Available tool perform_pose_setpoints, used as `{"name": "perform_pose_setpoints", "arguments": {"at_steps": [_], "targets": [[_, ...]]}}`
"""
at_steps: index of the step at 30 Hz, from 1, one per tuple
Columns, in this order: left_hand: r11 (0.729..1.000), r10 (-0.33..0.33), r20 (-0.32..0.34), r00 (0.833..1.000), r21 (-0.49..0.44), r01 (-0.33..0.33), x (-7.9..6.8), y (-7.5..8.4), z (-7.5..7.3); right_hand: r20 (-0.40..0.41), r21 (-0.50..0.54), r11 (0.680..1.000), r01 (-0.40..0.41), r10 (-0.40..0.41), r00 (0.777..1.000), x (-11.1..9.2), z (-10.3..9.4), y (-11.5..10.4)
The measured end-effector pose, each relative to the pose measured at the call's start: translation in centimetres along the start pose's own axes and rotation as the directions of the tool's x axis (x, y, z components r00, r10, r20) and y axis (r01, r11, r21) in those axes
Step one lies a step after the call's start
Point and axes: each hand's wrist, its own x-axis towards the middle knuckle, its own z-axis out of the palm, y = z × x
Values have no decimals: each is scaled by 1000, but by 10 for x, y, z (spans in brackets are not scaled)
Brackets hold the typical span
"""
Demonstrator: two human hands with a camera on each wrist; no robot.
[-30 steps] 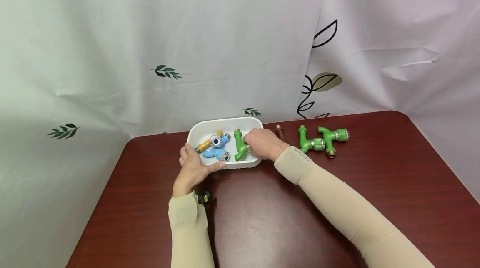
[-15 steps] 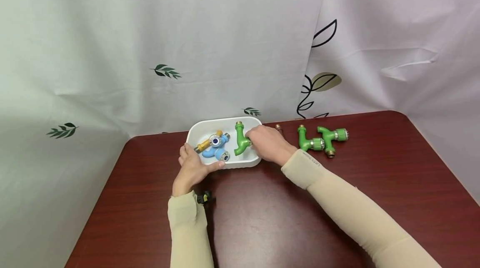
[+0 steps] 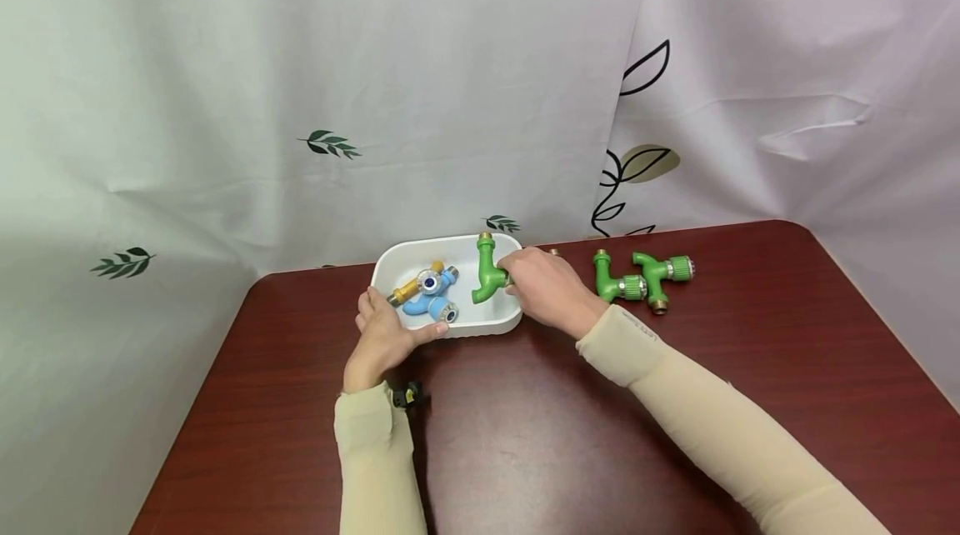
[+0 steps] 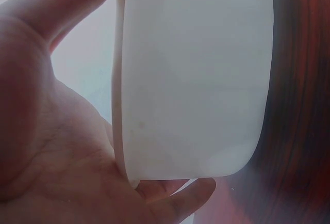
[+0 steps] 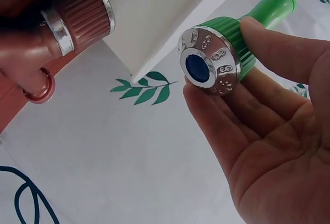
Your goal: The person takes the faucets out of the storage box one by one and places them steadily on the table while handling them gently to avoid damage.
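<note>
My right hand [image 3: 551,285] pinches a green tap [image 3: 489,272] by its ribbed knob, thumb on one side and fingers on the other. In the right wrist view the knob [image 5: 216,56] shows a silver cap with a blue centre. The tap overlaps the right part of a white plastic tub [image 3: 405,250] in the head view. My left hand [image 3: 382,343] grips the tub's near left corner, thumb along the front rim and fingers round the left end. In the left wrist view the tub's wall [image 4: 196,79] fills the middle. A yellow tap [image 3: 407,291] and a blue tap [image 3: 427,304] lie inside.
To the right of the tub lie two green taps [image 3: 617,285] [image 3: 657,272] on the dark red table [image 3: 510,435]. A brown tap [image 5: 77,22], mostly hidden behind my right hand in the head view, lies beside the tub. A white patterned cloth [image 3: 450,102] hangs behind the table.
My right hand has moved up and to the right with the green tap, lifting it from low in the tub toward its right rim. My left hand has stayed on the tub.
</note>
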Motion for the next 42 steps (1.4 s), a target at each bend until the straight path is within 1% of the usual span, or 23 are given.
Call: {"name": "perform_pose_setpoints", "arguments": {"at_steps": [6, 14, 22, 26, 35, 42], "targets": [[1000, 2, 1, 1000, -6, -2, 0, 0, 0, -12, 8, 1000, -10, 10, 1000, -6, -5, 0], [1000, 12, -16, 1000, 9, -12, 1, -1, 1, -91, 31, 999, 15, -12, 996, -21, -6, 3], [1000, 12, -12, 1000, 6, -12, 1, -2, 1, -153, 58, 998, 13, -4, 988, -33, -6, 6], [1000, 12, -8, 1000, 9, -12, 1, -2, 1, -169, 64, 998, 24, -13, 985, -39, -7, 7], [1000, 14, -6, 1000, 13, -14, 1, -2, 1, -200, 64, 998, 11, 2, 980, -51, -6, 12], [1000, 13, -2, 1000, 15, -13, 1, -2, 0, -188, 57, 998, -7, 18, 982, -59, -6, 14]]}}
